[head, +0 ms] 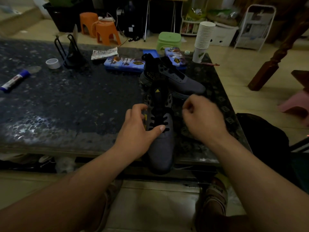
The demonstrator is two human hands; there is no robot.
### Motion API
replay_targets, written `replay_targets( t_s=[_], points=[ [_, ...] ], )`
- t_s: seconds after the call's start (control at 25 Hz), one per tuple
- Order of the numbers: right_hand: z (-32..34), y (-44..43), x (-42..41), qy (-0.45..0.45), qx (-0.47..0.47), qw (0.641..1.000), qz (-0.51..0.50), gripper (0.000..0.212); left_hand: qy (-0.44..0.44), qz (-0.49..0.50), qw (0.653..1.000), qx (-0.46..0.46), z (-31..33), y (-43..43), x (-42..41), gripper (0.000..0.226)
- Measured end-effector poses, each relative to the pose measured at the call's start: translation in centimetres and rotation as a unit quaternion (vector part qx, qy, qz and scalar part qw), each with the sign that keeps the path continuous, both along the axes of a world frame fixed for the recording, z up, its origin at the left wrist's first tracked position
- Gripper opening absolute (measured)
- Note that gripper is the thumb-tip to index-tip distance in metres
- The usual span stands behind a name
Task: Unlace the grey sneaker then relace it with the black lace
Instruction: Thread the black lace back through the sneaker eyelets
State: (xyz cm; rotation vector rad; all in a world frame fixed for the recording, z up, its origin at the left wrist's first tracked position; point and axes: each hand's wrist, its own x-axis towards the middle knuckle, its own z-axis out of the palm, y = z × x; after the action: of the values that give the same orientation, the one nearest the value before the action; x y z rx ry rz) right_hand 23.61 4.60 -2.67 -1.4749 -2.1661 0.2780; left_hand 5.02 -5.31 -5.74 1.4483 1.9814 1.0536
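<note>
Two sneakers: a grey knit high-top sneaker with yellow trim (164,144) is lying on the dark speckled stone table (75,101), its toe pointing at the person and overhanging the near edge; a matching second sneaker (189,81) is lying just behind it.
Lacing: a flat black lace (160,120) is crossing only the lower eyelets, while the upper ones are standing empty.
Left: the left-hand grip (138,129) is wrapping the sneaker's left side, thumb pressing across the laced rows.
Right: the right-hand grip (204,119) is hovering just right of the sneaker, fingers curled tight; blur is hiding whether a lace end is pinched there.
Handling: the sneaker is looking light, with a soft upper that will give under pressure and a stiffer sole, so bracing it at the side is making sense. The lace is looking limp and thin, probably best pinched near its tip.
</note>
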Motion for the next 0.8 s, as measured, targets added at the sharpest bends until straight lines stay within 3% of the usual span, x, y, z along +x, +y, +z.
replay_targets(
  t_s=[0.16, 0.4, 0.48, 0.6, 0.8],
  points=[
    [-2.1, -0.3, -1.0, -0.032, -0.239, 0.969, 0.059, 0.022, 0.002, 0.003, 1.000, -0.005, 0.0, 0.0, 0.1, 0.077],
    [-2.0, -0.2, -1.6, 0.130, -0.259, 0.954, 0.072, 0.054, 0.012, 0.008, 1.000, -0.004, 0.0, 0.1, 0.2, 0.077],
    [-2.1, 0.0, -1.7, 0.152, -0.259, 0.951, 0.075, 0.045, 0.010, 0.008, 1.000, -0.002, 0.0, 0.1, 0.2, 0.078],
    [-2.2, 0.2, -1.0, 0.102, -0.249, 0.961, 0.061, 0.011, 0.015, 0.010, 1.000, -0.005, 0.2, 0.1, 0.2, 0.079],
    [-1.1, -1.3, 0.8, 0.250, -0.333, 0.907, 0.064, 0.020, 0.035, 0.005, 0.999, 0.007, 0.6, 0.5, 0.3, 0.082]
  ],
)
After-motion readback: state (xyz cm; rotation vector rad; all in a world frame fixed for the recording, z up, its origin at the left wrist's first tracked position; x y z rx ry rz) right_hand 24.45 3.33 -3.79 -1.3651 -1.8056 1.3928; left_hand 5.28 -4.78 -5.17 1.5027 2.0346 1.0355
